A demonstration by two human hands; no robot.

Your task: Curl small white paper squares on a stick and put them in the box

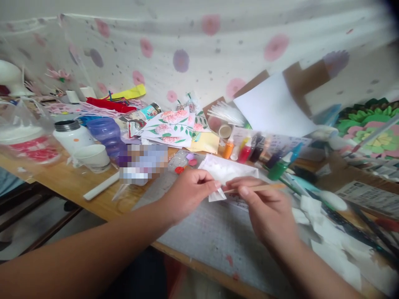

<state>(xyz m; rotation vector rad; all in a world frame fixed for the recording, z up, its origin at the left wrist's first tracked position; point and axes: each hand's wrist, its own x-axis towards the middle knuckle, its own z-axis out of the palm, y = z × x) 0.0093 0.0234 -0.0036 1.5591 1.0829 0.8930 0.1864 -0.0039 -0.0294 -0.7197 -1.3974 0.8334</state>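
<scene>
My left hand (190, 193) pinches a small folded piece of white paper (217, 196) between thumb and fingers. Close beside it, my right hand (269, 207) grips a thin wooden stick (268, 187), whose left end points at the paper; whether they touch, I cannot tell. Behind both hands lies a shallow white paper tray (229, 169) with white, fluffy-looking material in it. The grey cutting mat (199, 245) is under my hands. Red and purple paint spots show on a palette (181, 162) just beyond my left hand.
Paint bottles (228, 148) stand in a row behind the tray. To the left are a white cup (92, 158), a white bottle (70, 135) and a white tube (101, 186). White paper scraps (330, 241) and brushes lie at right, near a cardboard box (361, 187).
</scene>
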